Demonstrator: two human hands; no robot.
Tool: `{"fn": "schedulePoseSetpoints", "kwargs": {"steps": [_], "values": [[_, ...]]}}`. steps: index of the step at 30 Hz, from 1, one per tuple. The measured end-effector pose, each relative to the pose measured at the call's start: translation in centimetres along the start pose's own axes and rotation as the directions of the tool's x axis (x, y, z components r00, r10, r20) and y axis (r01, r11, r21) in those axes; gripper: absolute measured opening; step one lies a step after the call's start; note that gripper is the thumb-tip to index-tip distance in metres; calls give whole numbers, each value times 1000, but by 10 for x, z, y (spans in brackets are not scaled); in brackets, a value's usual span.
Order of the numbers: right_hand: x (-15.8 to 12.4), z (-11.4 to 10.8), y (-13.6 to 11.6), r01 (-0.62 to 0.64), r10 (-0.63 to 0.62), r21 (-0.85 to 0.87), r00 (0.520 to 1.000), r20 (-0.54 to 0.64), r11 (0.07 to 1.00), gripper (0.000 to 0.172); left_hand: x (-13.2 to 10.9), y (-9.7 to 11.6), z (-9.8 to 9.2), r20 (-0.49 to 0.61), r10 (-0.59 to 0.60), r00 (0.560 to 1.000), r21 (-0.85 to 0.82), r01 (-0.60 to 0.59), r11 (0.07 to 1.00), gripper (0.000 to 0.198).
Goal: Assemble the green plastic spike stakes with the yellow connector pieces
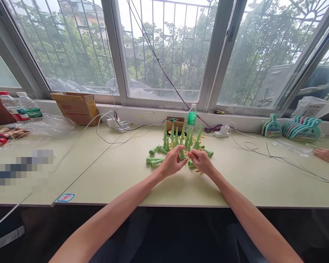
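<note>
My left hand (172, 161) is closed around a pale green plastic cone (182, 155), which stands upright between its thumb and fingers. Just to the right, my right hand (201, 161) has its fingertips pinched together close to that cone; whatever they hold is too small to make out. Behind both hands, several similar green cones (165, 137) stand point up in a cluster. Other green cones (152, 160) lie on their sides to the left and right. Small yellowish pieces (199, 171) are scattered among the cones and beside my right wrist.
Behind the cones are a small cardboard box (175, 123) and a green-labelled bottle (192, 115). Power strips (117, 125) and loose cables run along the back of the table (120, 182). At right, another person's hand (327, 156) rests near teal hangers (301, 129).
</note>
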State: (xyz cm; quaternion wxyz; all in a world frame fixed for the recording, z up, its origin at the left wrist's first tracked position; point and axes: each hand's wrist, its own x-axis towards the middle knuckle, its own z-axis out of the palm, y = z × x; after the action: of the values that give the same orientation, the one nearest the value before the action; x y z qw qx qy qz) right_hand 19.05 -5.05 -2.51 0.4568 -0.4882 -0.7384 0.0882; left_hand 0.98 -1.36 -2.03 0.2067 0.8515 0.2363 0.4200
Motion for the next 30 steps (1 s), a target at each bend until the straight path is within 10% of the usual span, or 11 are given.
{"fn": "schedulePoseSetpoints", "kwargs": {"steps": [30], "values": [[0,0,-2,-52,52,70,999,3,996,34,0,3,2,-5,10,1000,0,-10,1000,34]]}}
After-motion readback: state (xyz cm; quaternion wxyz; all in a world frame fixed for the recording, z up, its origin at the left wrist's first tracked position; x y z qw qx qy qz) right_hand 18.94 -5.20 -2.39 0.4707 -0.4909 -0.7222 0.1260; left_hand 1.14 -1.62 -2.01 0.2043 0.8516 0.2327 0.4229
